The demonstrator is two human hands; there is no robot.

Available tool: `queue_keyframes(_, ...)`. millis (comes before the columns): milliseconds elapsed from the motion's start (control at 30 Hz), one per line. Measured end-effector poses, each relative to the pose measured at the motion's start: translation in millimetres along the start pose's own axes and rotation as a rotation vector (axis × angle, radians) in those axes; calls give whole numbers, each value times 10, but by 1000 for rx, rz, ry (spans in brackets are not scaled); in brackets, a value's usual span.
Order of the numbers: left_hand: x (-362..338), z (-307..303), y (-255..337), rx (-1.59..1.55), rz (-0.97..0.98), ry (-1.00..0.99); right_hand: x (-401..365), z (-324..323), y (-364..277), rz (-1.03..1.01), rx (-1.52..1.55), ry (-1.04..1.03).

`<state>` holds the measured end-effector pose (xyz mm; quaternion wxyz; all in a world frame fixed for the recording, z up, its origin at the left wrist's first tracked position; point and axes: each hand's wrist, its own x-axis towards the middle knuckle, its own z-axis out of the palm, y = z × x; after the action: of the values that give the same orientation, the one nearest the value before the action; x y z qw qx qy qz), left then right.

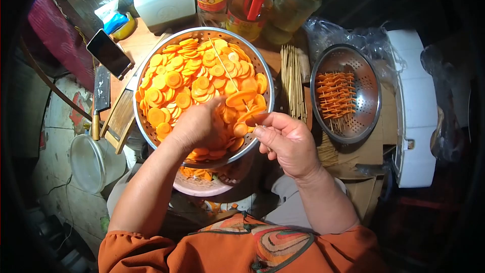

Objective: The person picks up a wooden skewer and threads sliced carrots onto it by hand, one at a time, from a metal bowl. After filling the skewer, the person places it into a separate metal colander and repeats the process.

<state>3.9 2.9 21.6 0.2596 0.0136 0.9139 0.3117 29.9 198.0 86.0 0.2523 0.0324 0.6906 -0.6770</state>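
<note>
A large perforated metal colander [271, 83] holds a heap of round orange carrot slices [173, 79]. My left hand [201, 124] reaches into the heap, its fingertips blurred and partly hidden among the slices. Over the right part of the colander, my right hand [285, 141] has thumb and forefinger pinched at the lower end of a thin wooden skewer [222, 62]. Several carrot slices [241, 100] are threaded on the skewer's lower part, and its bare upper part slants up to the left across the heap.
Right of the colander lie bare skewers [292, 81] and an oval metal basket [371, 78] with filled skewers [335, 96]. Bottles, a jug [164, 0] and a jar [294, 7] stand behind. A phone [108, 53], cleaver [102, 91] and wooden slicer [121, 119] are left; a pink basin [202, 186] is below.
</note>
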Motion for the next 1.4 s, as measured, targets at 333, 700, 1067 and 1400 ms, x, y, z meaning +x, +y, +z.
queue_keyframes(333, 263, 226, -11, -105, 154, 489, -12, -140, -67, -34, 35, 67)
queue_keyframes(700, 363, 298, 330, 268, 230, 449, -43, -253, -65, -35, 52, 110)
queue_keyframes(1067, 402, 370, 216, 323, 287, 486, -54, -230, -53, -29, 34, 79)
queue_keyframes(1400, 204, -382, 46, -1393, 8, 432, -73, -181, -31, 68, -106, -108)
